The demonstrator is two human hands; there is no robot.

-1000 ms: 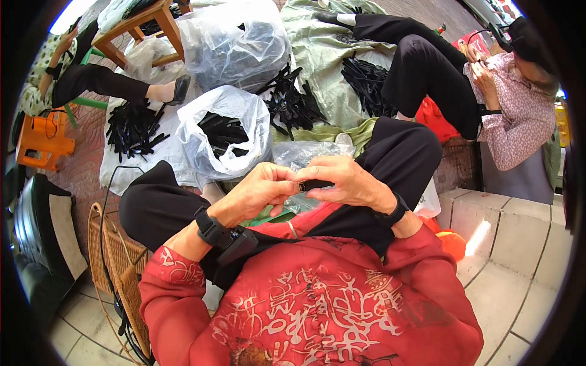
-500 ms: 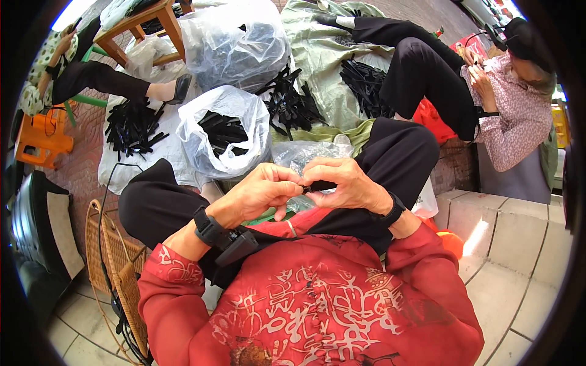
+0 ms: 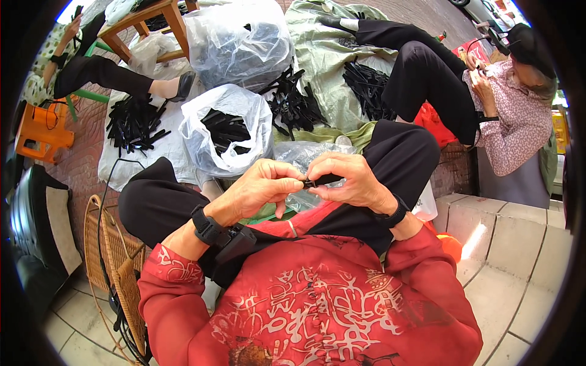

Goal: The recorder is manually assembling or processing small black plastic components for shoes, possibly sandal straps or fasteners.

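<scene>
In front of my lap, my left hand (image 3: pixel 261 186) and my right hand (image 3: pixel 350 177) meet at the fingertips. Between them is a short black strip (image 3: pixel 328 180), its exact kind too small to make out. My right thumb and fingers close round most of it. The left thumb and forefinger pinch its left end. Just beyond my hands stands a white plastic bag (image 3: pixel 190 125), its mouth wide and many similar black strips (image 3: pixel 224 130) inside.
Loose black strips (image 3: pixel 135 125) lie heaped on sheeting at the left, with another heap (image 3: pixel 296 107) behind the bag. A wicker chair (image 3: pixel 129 280) is at my left, an orange stool (image 3: pixel 44 131) farther off. Co-workers sit left and right; one wears a patterned shirt (image 3: pixel 516 122).
My hands stay together on the black strip, with small shifts of the fingers. The surroundings sit slightly farther right in the picture. The co-worker's hands at the right have moved a little.
</scene>
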